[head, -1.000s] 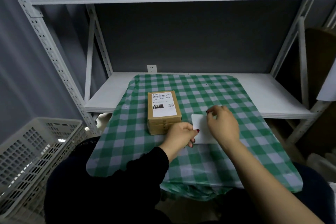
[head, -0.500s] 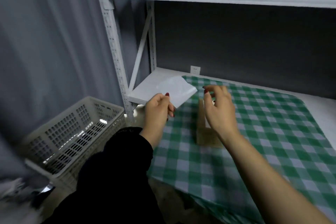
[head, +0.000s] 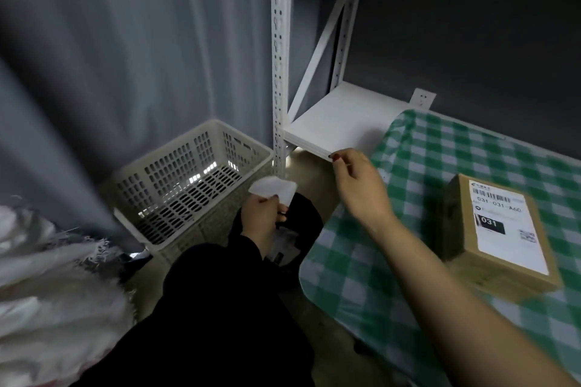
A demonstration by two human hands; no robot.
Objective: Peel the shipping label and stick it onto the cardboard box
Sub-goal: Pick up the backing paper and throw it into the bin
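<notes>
A brown cardboard box [head: 462,231] lies on the green checked cloth [head: 393,261] at the right, with a white shipping label [head: 506,229] stuck flat on its top face. My left hand [head: 262,217] is down off the table's left edge, beside the basket, pinching a blank white backing sheet [head: 273,190]. My right hand [head: 358,185] hovers over the cloth's left edge with fingers loosely spread and nothing in it, well left of the box.
A white perforated plastic basket [head: 191,179] stands on the floor at the left, by the white rack post [head: 279,72]. The white shelf board [head: 336,122] extends behind the cloth. Grey curtain at left; crumpled white bags [head: 47,276] at lower left.
The view has swung left and down. My left hand carried the white sheet off the table down toward the basket. My right hand left the box and now hovers open.
</notes>
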